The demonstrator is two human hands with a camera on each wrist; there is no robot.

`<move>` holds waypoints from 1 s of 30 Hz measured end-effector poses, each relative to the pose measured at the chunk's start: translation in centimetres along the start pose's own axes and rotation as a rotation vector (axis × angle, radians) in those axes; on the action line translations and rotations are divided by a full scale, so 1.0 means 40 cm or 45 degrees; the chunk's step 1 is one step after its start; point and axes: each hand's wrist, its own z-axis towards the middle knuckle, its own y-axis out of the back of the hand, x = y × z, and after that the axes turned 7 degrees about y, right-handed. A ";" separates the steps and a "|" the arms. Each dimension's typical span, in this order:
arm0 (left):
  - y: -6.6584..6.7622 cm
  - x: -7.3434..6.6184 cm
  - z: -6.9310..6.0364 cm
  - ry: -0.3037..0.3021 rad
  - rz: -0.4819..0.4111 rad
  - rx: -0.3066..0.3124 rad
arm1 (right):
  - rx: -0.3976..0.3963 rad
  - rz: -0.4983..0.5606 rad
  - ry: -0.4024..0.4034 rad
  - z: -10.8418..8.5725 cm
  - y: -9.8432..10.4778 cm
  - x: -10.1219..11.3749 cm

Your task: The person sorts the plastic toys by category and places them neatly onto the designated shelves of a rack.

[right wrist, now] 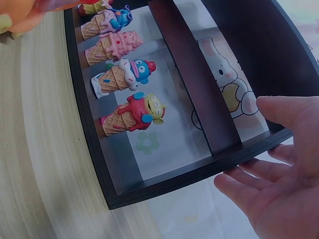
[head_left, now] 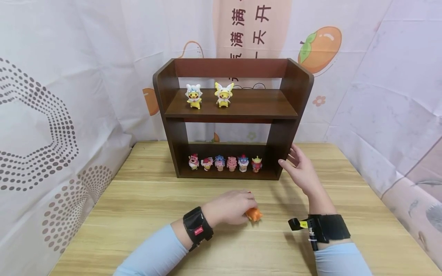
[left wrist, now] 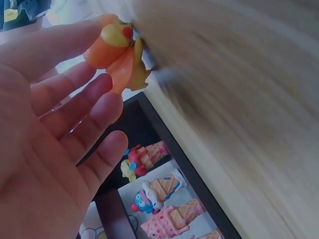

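Note:
My left hand is low over the table in front of the shelf. Between thumb and fingers it pinches a small yellow figurine in an orange cape, which appears as an orange shape in the head view. My right hand is at the right side of the dark brown two-tier shelf. In the right wrist view its thumb lies on the inner side of the side panel and its fingers on the outer side. Two yellow figurines in pale hoods, a left one and a right one, stand on the upper tier.
Several ice-cream-cone figurines stand in a row on the lower tier, including a pink one and a red one with a yellow-green head. The wooden table stretches around the shelf. A printed curtain hangs behind.

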 end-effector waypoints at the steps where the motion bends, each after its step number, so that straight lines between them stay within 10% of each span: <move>1: 0.000 -0.002 0.001 0.000 -0.001 0.004 | -0.001 -0.001 0.000 0.001 0.001 -0.002; 30: -0.038 -0.034 0.023 0.108 0.208 -0.033 | 0.005 0.006 0.002 0.000 -0.001 -0.005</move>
